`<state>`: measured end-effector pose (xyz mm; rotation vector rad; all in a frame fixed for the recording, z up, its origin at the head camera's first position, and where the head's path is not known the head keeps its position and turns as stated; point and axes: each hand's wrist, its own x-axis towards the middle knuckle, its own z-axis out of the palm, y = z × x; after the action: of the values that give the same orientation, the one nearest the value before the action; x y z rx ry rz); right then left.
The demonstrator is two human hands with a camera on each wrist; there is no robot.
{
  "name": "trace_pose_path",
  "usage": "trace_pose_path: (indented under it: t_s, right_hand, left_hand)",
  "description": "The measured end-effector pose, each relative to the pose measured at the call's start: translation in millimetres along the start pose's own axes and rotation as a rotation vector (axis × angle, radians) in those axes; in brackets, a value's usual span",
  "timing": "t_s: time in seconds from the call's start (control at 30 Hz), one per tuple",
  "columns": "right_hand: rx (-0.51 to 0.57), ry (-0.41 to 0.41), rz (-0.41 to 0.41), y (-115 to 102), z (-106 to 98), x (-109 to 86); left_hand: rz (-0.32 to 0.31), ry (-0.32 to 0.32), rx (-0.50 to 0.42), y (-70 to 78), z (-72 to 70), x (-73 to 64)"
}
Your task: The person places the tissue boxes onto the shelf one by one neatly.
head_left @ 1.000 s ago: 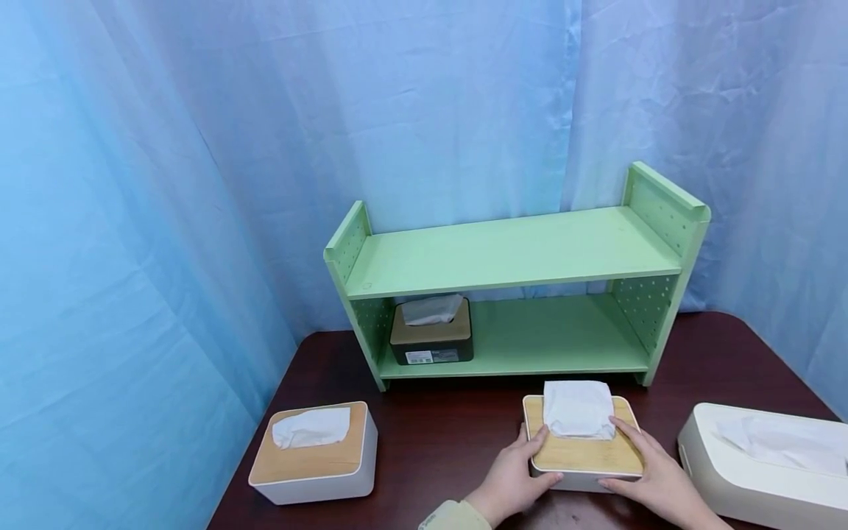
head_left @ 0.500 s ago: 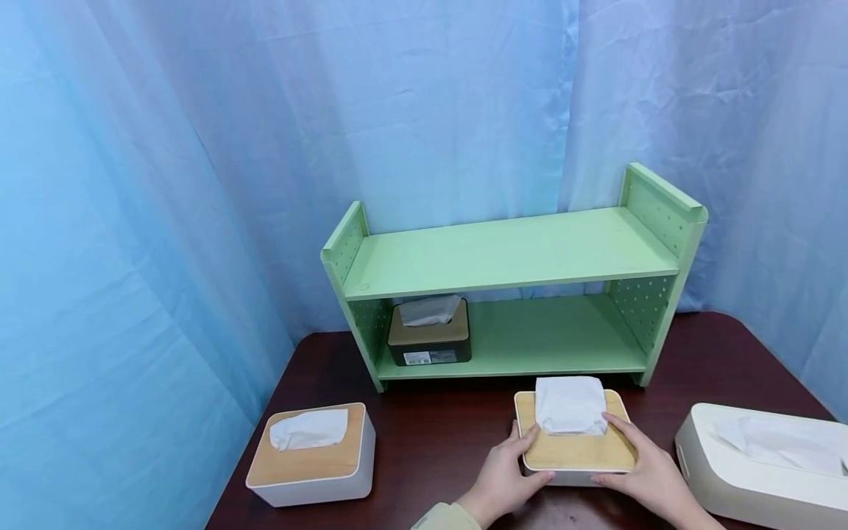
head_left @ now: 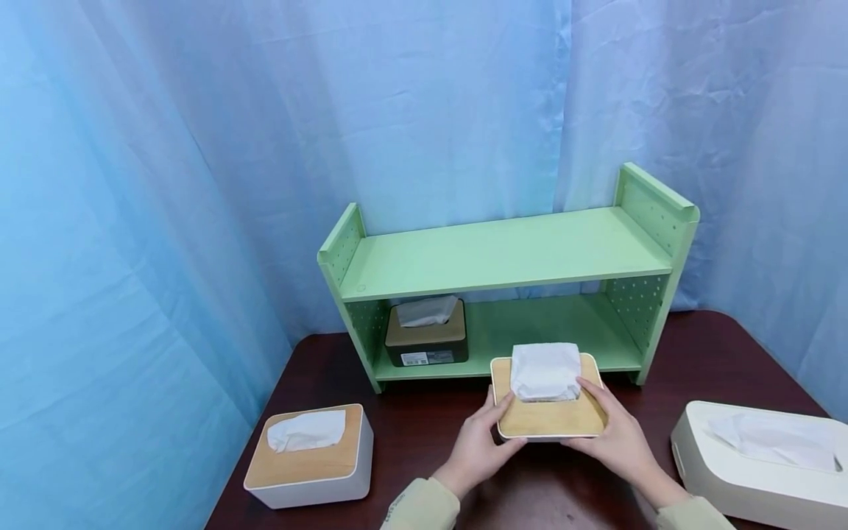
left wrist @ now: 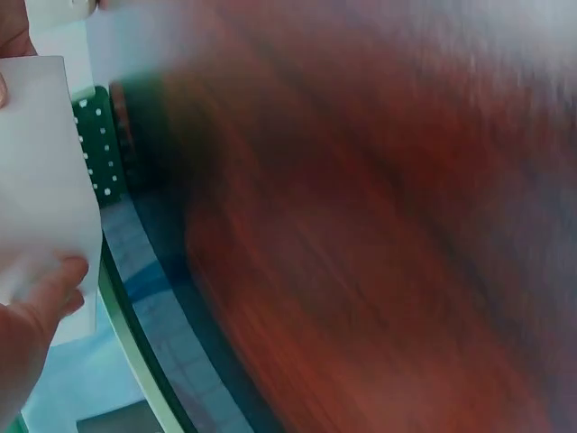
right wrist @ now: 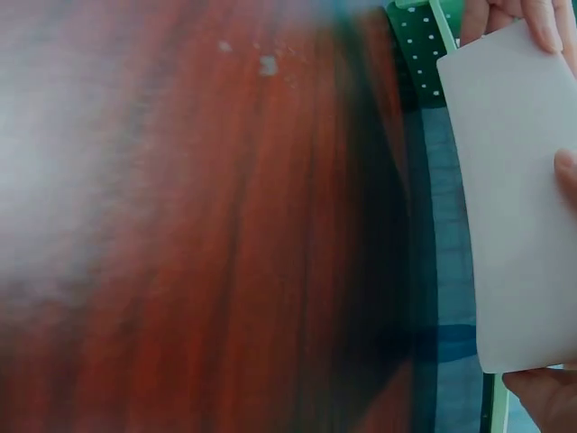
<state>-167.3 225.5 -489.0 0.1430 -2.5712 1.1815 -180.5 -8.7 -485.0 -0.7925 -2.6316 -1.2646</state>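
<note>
A white tissue box with a pale wooden lid (head_left: 538,421) is held between my two hands, raised over the table close in front of the shelf. A folded white tissue (head_left: 545,372) stands up from its slot. My left hand (head_left: 478,445) grips its left end, thumb on the lid edge. At the opposite end, my right hand (head_left: 619,436) holds it the same way, with fingers along the side. The wrist views show the box's plain white wall (left wrist: 45,171), also as a long white panel (right wrist: 514,216) at right.
A green two-tier shelf (head_left: 510,254) stands at the back. On its lower tier, at the left, sits a dark tissue box (head_left: 427,337). Another wood-topped tissue box (head_left: 311,464) rests at left on the dark table (head_left: 424,449). A larger cream tissue box (head_left: 735,460) stands at right.
Both hands have lifted the tissue box off the table and carried it left and toward the shelf. The other boxes remain in place; the head view has shifted slightly.
</note>
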Motion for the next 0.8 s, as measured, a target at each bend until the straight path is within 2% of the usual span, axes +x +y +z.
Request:
trace_pose_path:
  t_s: [0.2, 0.43, 0.63, 0.8]
  right_hand:
    - [0.019, -0.037, 0.011, -1.7, 7.0, 15.0]
    - [0.017, -0.046, 0.007, 0.3, 14.1, 19.8]
    - [0.037, -0.079, 0.033, 0.3, 13.5, 23.9]
    - [0.009, -0.084, -0.003, 2.1, 11.7, 28.9]
  left_hand:
    - [-0.046, -0.004, -0.020, -7.6, -7.3, 8.7]
    - [-0.062, 0.004, -0.037, -16.1, -6.8, 10.8]
    - [-0.108, -0.012, -0.053, -15.6, -7.9, 14.7]
    - [-0.111, -0.011, -0.049, -13.5, -9.0, 18.8]
